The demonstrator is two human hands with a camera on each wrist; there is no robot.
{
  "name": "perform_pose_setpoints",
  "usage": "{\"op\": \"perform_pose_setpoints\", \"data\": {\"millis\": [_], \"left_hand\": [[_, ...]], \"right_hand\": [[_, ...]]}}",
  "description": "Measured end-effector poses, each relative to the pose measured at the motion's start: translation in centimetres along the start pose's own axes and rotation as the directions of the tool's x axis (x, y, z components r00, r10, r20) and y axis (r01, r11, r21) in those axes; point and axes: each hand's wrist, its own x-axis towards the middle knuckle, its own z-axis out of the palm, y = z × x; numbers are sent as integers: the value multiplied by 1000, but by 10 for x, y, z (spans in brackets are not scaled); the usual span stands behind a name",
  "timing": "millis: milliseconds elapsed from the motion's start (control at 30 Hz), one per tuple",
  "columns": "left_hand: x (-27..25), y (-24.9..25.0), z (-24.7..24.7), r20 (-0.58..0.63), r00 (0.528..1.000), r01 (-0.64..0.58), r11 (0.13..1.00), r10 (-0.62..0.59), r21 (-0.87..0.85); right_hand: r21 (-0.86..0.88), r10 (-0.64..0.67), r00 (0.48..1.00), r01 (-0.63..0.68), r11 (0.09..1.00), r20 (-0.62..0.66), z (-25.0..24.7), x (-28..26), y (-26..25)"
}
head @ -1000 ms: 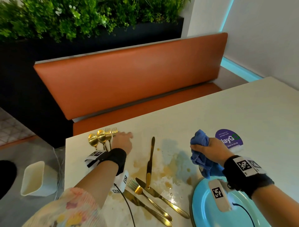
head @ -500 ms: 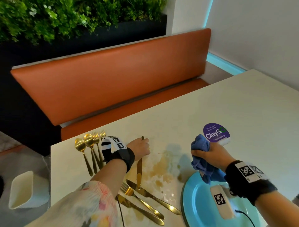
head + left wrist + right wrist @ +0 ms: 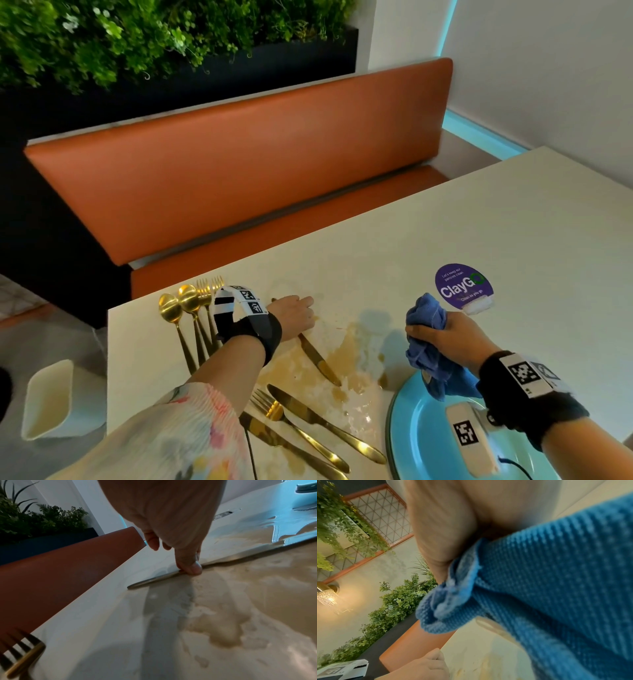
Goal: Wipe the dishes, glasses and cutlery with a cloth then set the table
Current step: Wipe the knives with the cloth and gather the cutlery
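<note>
Left hand (image 3: 295, 317) pinches a gold knife (image 3: 317, 359) lying on the stained table (image 3: 479, 219); right hand (image 3: 445, 337) clutches a bunched blue cloth (image 3: 428, 325) above the blue plate (image 3: 421, 442).

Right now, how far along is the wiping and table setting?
Early. Looks done: two spoons and forks lined up at the table's far-left edge. In hand: left hand pinches a knife lying in the brown spill; right hand grips the blue cloth over the blue plate. Left: that knife, the near knives and fork, the spill, the plate, then laying places.
</note>
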Motion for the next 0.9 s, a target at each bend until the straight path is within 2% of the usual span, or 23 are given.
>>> {"op": "perform_pose_setpoints", "data": {"millis": [233, 367, 533, 633, 700, 767, 833, 900], "left_hand": [[-3, 1, 7, 19, 997, 77, 994, -75, -82], [-7, 5, 9, -4, 986, 161, 966, -165, -205], [-17, 7, -4, -82, 965, 228, 952, -249, -203], [-23, 5, -25, -173, 925, 292, 925, -337, -243], [-28, 4, -41, -220, 879, 328, 872, -423, -365], [-32, 4, -58, -229, 828, 315, 763, -512, -564], [-34, 8, -75, -219, 782, 251, 617, -583, -746], [-36, 17, -90, -156, 751, 185, 431, -641, -883]], "right_hand": [[-9, 9, 1000, -9, 1000, -11, 2, 2, -3], [-1, 5, 1000, -5, 1000, -8, 3, 1, -5], [55, 12, 1000, -12, 998, -13, 8, -2, -13], [176, 41, 999, -37, 984, -14, 13, -4, -20], [387, 49, 998, -55, 920, 26, 19, -5, -26], [629, 36, 994, -94, 771, 105, 24, -9, -35], [766, -2, 991, -103, 634, 135, 27, -13, -45], [844, -63, 989, -78, 531, 131, 30, -14, -54]]}}
